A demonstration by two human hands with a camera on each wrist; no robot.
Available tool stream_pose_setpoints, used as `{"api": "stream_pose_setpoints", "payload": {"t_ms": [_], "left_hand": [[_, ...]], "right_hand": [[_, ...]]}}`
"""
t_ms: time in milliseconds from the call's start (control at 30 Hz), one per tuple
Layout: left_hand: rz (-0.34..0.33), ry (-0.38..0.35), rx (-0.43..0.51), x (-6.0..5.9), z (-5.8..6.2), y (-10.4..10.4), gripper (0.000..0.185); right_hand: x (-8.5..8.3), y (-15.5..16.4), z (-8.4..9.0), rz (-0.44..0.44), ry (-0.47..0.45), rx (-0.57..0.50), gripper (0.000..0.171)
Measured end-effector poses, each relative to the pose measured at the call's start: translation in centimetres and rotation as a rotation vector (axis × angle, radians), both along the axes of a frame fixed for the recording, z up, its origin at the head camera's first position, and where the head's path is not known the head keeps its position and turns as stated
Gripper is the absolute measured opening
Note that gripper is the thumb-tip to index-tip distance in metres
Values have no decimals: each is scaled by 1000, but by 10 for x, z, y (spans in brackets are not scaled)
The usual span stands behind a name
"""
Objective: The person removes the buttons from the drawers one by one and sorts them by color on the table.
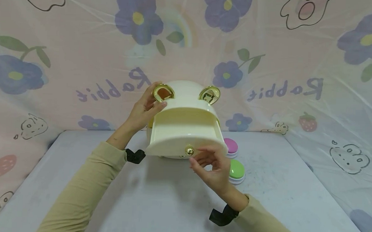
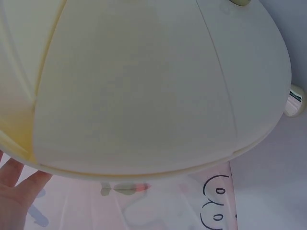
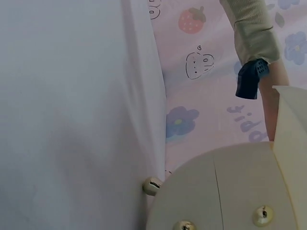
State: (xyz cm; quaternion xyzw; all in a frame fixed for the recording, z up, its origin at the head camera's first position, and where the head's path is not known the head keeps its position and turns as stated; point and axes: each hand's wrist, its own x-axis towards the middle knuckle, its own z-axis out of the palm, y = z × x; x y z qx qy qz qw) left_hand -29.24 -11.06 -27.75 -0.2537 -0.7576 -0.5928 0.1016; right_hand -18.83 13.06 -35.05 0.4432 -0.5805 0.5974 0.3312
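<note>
Cream drawer box [image 1: 184,93] on white tabletop [image 1: 282,189], floral cloth [image 1: 188,62] behind; left grip [image 1: 145,109] holding box; right grip [image 1: 214,167] loosely parted near knob [image 1: 189,150].

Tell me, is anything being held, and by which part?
The left hand grips the cream cabinet at the gold-rimmed ear on that side. The right hand, near the gold knob, appears to hold nothing.

We cannot see all the fingers of the left hand [image 1: 141,110] behind the ear [image 1: 156,94], nor tell whether the blurred right hand [image 1: 215,171] touches the knob [image 1: 189,150]. The drawer [image 1: 167,145] hides part of the pink disc [image 1: 231,145], the right hand part of the green disc [image 1: 237,169]. The right wrist view crops the box [image 3: 192,191].
</note>
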Motion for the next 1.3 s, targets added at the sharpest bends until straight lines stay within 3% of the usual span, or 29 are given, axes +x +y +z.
{"api": "stream_pose_setpoints", "payload": {"t_ms": [433, 833, 1133, 1300], "left_hand": [[6, 13, -4, -1, -1, -2, 66], [22, 11, -12, 0, -1, 0, 65], [30, 20, -30, -1, -1, -1, 66], [19, 33, -20, -1, -1, -2, 65]], "right_hand": [[0, -14, -10, 2, -66, -22, 29], [-6, -17, -2, -68, -123, -50, 29], [-26, -26, 4, -66, -304, -80, 27], [-42, -31, 6, -85, -337, -88, 25]]}}
